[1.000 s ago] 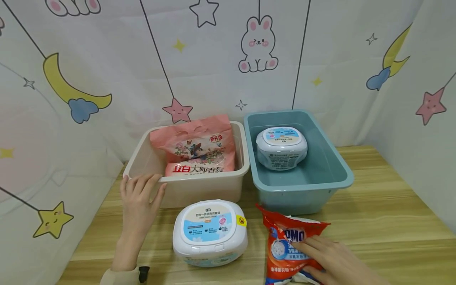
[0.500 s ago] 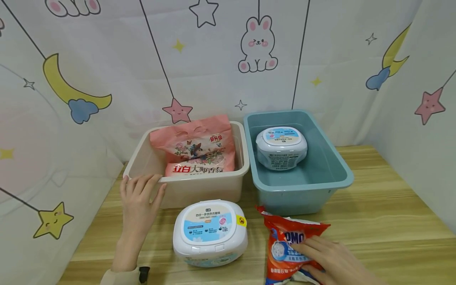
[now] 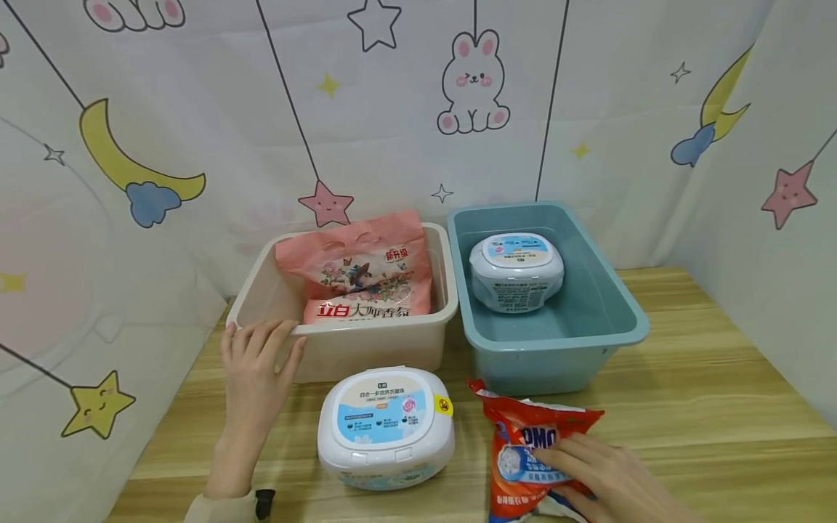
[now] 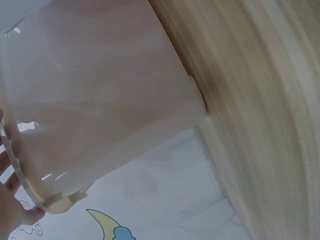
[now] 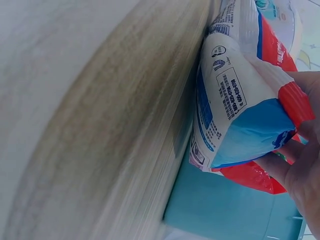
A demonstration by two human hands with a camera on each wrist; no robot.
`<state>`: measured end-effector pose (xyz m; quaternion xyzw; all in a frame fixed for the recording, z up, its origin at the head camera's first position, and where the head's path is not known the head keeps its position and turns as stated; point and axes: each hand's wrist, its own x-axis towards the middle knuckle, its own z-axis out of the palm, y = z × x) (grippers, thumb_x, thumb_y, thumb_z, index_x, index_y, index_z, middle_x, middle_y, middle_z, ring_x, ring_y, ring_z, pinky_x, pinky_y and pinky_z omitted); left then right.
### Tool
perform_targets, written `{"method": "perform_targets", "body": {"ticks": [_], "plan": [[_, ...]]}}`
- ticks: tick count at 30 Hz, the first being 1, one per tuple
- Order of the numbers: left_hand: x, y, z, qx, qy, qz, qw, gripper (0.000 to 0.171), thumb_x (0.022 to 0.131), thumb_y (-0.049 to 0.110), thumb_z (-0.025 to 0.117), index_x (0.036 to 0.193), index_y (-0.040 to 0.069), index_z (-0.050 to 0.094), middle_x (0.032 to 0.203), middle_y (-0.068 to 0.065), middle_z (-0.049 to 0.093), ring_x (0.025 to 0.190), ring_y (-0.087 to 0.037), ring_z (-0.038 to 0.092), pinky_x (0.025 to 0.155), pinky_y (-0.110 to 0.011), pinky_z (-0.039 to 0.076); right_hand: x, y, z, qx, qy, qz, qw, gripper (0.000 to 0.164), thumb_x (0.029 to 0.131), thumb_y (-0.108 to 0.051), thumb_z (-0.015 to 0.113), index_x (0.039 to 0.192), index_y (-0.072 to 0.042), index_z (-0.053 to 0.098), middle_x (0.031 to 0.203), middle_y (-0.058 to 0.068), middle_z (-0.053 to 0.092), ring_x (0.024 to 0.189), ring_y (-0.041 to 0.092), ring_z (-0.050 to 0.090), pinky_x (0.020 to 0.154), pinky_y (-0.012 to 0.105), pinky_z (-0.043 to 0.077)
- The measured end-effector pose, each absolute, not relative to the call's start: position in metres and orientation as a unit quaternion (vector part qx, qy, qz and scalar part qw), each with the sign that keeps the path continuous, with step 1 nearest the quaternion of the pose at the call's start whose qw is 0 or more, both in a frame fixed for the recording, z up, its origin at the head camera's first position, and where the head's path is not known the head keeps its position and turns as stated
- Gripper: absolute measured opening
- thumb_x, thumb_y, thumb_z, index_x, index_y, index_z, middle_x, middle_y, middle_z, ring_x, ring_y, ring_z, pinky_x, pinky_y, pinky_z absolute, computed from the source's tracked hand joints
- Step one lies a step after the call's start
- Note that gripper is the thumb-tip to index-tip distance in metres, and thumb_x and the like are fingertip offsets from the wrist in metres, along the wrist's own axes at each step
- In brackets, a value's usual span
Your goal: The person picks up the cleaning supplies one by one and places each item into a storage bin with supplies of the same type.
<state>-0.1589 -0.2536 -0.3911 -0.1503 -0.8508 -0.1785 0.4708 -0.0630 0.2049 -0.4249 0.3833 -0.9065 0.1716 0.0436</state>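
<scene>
My left hand (image 3: 256, 374) grips the front rim of a cream plastic bin (image 3: 373, 356) near its left corner, fingers over the edge and thumb outside. A pink laundry detergent bag (image 3: 366, 272) leans inside that bin. On the table at the right front, my right hand (image 3: 604, 468) holds a red OMO detergent bag (image 3: 523, 436) by its side. The right wrist view shows fingers and thumb around the creased bag, its white and blue back (image 5: 245, 100) facing that camera. Between my hands sits a white lidded tub of laundry capsules (image 3: 386, 425).
Just right of the cream bin stands a blue-green bin (image 3: 556, 363), with another white lidded tub (image 3: 516, 276) at its left inside. Both bins stand on the wood-grain table (image 3: 713, 378). A patterned white curtain (image 3: 392, 131) hangs behind and along the sides.
The red OMO bag has shifted and tilted very slightly under my right hand. My left hand keeps its place on the cream bin's rim.
</scene>
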Motion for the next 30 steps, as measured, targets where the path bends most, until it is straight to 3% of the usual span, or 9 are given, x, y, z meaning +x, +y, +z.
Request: {"method": "perform_targets", "body": {"ticks": [27,30], "plan": [[-0.1585,-0.2538,-0.3907,-0.151,-0.853,-0.180,0.465,0.045,0.098,0.043,0.049,0.103,0.003,0.068,0.099,-0.017,0.066,0.098,-0.037,0.052,0.109,-0.065,0.022,-0.0622,0.1995,-0.4224,0.408,-0.884,0.190,0.129,0.040,0.087,-0.032,0.070,0.125,-0.028,0.060,0.102,-0.012,0.064,0.084,0.002,0.055,0.065,0.017,0.053],[-0.1580,-0.2542,-0.3903,-0.151,-0.856,-0.179,0.460,0.034,0.095,0.034,0.059,0.104,0.003,0.068,0.100,-0.017,0.066,0.100,-0.037,0.052,0.109,-0.065,0.022,-0.0622,0.2001,-0.4224,0.407,-0.885,0.188,0.128,0.041,0.087,-0.032,0.070,0.126,-0.028,0.059,0.102,-0.012,0.065,0.084,0.002,0.055,0.066,0.017,0.053]]}}
